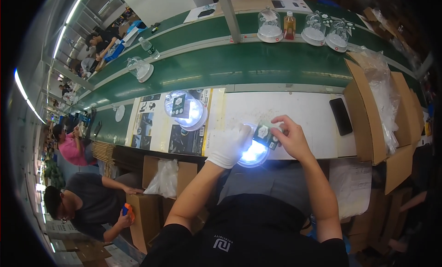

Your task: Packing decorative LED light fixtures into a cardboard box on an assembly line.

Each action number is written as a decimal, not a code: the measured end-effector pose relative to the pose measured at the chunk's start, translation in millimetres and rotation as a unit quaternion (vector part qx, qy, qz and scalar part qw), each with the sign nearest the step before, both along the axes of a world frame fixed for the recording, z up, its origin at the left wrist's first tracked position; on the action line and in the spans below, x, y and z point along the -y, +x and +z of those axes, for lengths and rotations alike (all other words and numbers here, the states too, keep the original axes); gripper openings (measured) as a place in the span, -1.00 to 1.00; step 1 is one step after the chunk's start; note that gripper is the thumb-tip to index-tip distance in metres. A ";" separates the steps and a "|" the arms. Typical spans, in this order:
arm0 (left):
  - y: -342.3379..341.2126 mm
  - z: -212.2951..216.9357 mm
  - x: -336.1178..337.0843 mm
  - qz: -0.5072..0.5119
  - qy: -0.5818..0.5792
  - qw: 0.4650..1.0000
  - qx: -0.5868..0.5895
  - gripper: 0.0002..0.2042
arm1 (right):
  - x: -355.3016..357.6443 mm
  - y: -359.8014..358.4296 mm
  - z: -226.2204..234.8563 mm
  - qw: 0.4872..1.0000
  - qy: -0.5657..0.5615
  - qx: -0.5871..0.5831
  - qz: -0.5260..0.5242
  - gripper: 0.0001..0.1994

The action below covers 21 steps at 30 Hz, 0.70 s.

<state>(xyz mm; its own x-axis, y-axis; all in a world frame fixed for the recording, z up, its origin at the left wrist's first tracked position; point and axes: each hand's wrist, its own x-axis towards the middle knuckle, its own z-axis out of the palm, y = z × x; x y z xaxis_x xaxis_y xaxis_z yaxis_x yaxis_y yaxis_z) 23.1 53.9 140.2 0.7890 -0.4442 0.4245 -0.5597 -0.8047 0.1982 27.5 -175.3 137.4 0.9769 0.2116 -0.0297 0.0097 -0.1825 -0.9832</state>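
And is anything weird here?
Yes: the left hand is gloved while the right hand is bare, an odd mismatch. Also, an amber bottle stands among clear domes at the far side, looking out of place.

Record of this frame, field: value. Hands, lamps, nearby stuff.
left hand: white-gloved, against the near lit lamp; exact grip unclear
right hand: bare, fingertips at a green card
second lamp: lit, farther left, dark card over its dome
right side: black phone, left of an open carton
back: amber bottle, right of a clear dome
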 end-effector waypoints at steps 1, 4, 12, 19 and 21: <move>-0.1 -3.3 2.9 0.000 -0.021 1.000 0.012 -0.90 | 2.7 -3.2 -9.1 1.000 -0.017 -0.013 -0.002 -0.77; -4.0 -9.1 3.3 0.038 -0.032 0.999 0.020 -0.90 | -0.4 -19.5 -34.4 0.999 -0.028 -0.029 0.000 -0.77; -7.9 3.0 12.7 0.041 -0.129 0.990 -0.047 -0.83 | 23.9 -39.5 -161.3 0.973 0.106 -0.057 -0.199 -0.78; -47.7 13.5 -31.1 0.107 -0.156 0.981 -0.045 -0.83 | 32.5 -43.5 -194.4 0.979 0.111 -0.058 -0.163 -0.71; -64.2 40.6 -59.6 0.100 -0.202 0.968 -0.108 -0.84 | 37.1 -42.6 -192.9 0.978 0.108 -0.067 -0.167 -0.70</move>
<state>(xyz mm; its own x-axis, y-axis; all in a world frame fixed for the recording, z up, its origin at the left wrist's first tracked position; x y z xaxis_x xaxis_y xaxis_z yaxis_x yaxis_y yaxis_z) -41.1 113.5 180.8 0.9316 -0.1048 0.3480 -0.3111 -0.7251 0.6144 -15.1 -212.4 -55.5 0.9829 -0.1030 -0.1528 -0.1473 0.0595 -0.9873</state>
